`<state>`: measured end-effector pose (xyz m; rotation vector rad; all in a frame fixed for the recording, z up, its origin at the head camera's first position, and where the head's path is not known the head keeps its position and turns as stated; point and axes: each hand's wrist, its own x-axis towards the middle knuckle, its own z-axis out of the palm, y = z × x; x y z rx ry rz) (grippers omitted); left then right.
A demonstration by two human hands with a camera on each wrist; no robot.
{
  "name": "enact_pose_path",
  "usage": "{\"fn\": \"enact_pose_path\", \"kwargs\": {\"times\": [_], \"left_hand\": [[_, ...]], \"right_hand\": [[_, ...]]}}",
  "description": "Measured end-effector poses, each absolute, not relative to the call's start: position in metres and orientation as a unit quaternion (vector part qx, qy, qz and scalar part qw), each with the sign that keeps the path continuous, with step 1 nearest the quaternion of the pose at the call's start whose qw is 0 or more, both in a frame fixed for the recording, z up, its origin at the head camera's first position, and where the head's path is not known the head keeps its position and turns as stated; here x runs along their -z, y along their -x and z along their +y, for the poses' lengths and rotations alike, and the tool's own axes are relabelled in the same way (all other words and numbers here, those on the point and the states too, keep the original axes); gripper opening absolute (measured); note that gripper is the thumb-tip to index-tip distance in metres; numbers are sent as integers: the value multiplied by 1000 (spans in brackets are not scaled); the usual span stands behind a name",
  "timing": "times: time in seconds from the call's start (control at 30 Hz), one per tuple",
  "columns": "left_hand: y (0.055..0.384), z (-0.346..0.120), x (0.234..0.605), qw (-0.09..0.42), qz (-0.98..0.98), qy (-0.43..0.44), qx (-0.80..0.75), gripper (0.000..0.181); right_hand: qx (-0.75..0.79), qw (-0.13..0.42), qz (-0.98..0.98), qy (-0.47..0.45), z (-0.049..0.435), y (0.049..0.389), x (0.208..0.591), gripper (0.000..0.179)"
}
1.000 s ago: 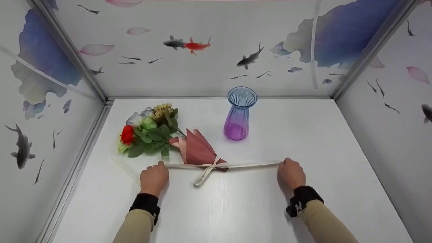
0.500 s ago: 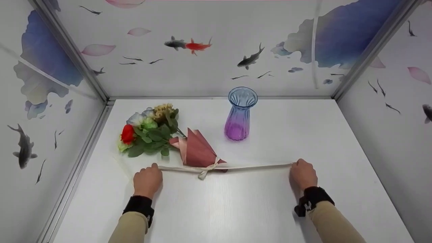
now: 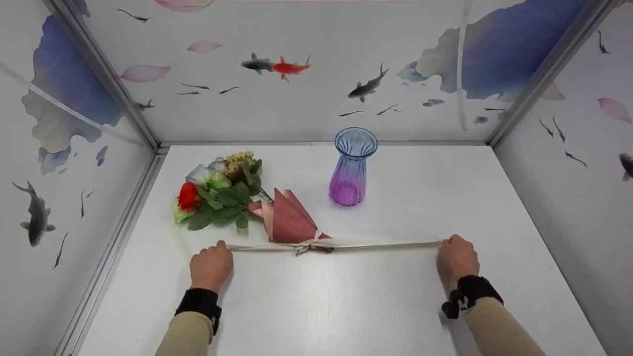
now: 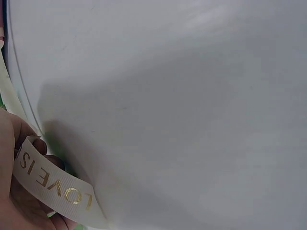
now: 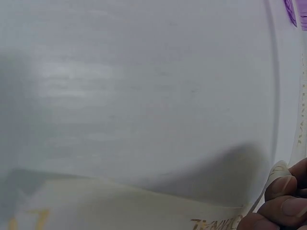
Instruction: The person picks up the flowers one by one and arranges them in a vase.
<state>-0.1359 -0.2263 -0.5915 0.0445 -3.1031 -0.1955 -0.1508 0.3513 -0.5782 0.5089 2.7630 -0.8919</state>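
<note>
A cream ribbon (image 3: 385,246) stretches almost straight between both hands in the head view. My left hand (image 3: 211,267) grips one end, and in the left wrist view gold letters reading "LOVE IS" show on the ribbon tail (image 4: 57,189) in its fingers. The other end is pinched by my right hand (image 3: 459,257), whose fingertips (image 5: 283,187) press on the ribbon in the right wrist view. Midway, a small knot (image 3: 309,244) sits at the narrow end of dusty-red wrapping paper (image 3: 294,220). From that paper a bunch of flowers (image 3: 217,193) lies toward the left.
A blue-to-purple ribbed glass vase (image 3: 347,173) stands upright behind the wrapped stems. The white table (image 3: 321,306) is enclosed by a back wall (image 3: 316,113) and side walls printed with fish and petals.
Both hands have moved apart, left hand leftward and right hand rightward, pulling the ribbon longer between them. The loop hanging from the knot has shrunk to a small bit. Flowers and vase stay put.
</note>
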Motion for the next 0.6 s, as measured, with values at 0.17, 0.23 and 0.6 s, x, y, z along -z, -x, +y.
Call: {"fn": "enact_pose_path", "kwargs": {"times": [0.17, 0.23, 0.6], "left_hand": [[134, -226, 594, 53, -997, -7, 63, 17], [133, -226, 594, 50, -997, -7, 64, 17], [134, -231, 591, 5, -997, -16, 73, 21]], "right_hand": [[307, 101, 930, -174, 357, 148, 578, 48], [307, 101, 929, -177, 360, 147, 578, 48], [317, 70, 924, -200, 367, 139, 571, 50]]}}
